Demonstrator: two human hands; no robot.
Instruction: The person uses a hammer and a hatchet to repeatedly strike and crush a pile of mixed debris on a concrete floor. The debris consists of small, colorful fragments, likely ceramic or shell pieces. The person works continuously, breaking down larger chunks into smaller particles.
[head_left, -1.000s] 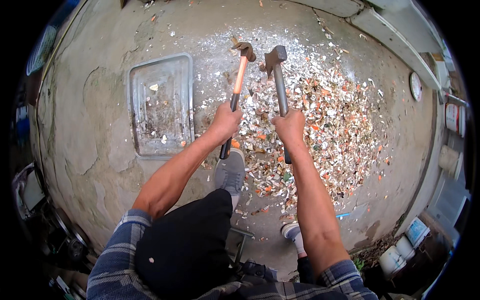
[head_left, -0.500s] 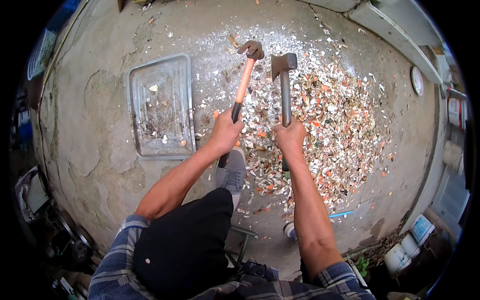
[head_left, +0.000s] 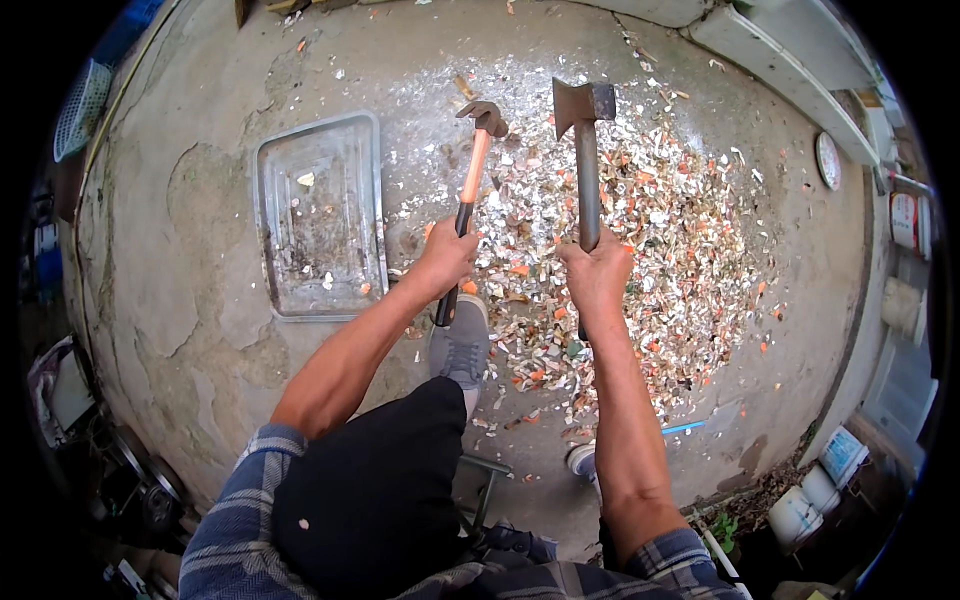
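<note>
My left hand (head_left: pixel 448 258) is closed round the black grip of a claw hammer (head_left: pixel 474 168), whose handle is orange above the grip and whose rusty head points away from me. In my right hand (head_left: pixel 600 280) is a hatchet (head_left: pixel 588 185) with a dark metal handle and a short, wide blade turned to the left. Both tools are held over a broad spread of broken shell-like pieces (head_left: pixel 690 270), mostly white with orange and brown bits. The lower end of the hatchet's handle is partly hidden by my wrist.
A shallow metal tray (head_left: pixel 320 220) with a few scraps lies on the concrete to the left. My grey shoe (head_left: pixel 462 345) stands close below the hammer. A blue stick (head_left: pixel 684 428) lies right of my legs. White buckets (head_left: pixel 797 515) stand at the lower right, and a basket (head_left: pixel 84 110) at the far left.
My right hand has moved right with the hatchet, whose head is now higher in view. The hammer in my left hand has shifted slightly left, its head lower.
</note>
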